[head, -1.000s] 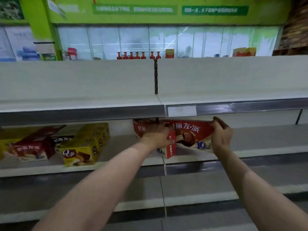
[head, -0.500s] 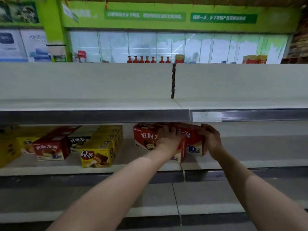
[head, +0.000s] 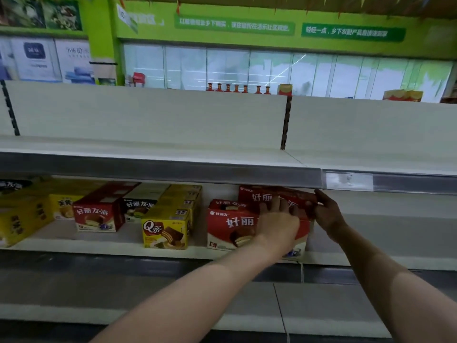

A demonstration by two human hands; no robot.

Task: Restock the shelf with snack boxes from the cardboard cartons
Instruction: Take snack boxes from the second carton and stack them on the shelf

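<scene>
Both hands have carried the upper red snack box (head: 277, 197) leftward and deeper under the top shelf since a second ago, when it sat tilted at the shelf's front edge; it now lies on top of a second red box (head: 230, 226) that stands on the middle shelf (head: 99, 246). The left hand (head: 278, 222) lies over the front of the two boxes with fingers spread and fairly straight, pressing rather than gripping. The right hand (head: 326, 211) is at the upper box's right end, fingers curled against that end — how firmly it holds cannot be told.

Each red box is a long rectangular carton with white Chinese lettering; the lower one shows a chocolate-coated pie on a cream band along its bottom. The upper box sits just beneath the grey metal rail of the top shelf (head: 173, 169), with very little room above it.

To the left, apart from the stack by a narrow gap, stands a yellow box (head: 165, 230) with a brown cake picture, more yellow boxes lined up behind it. Further left are a dark box (head: 138, 209), another red box of the same brand (head: 99, 214) and a large yellow carton (head: 22, 219) at the frame's edge.

Right of the stack the middle shelf runs on bare and white — open room for more boxes. A price label holder (head: 349, 181) is on the rail just above the right hand.
</scene>
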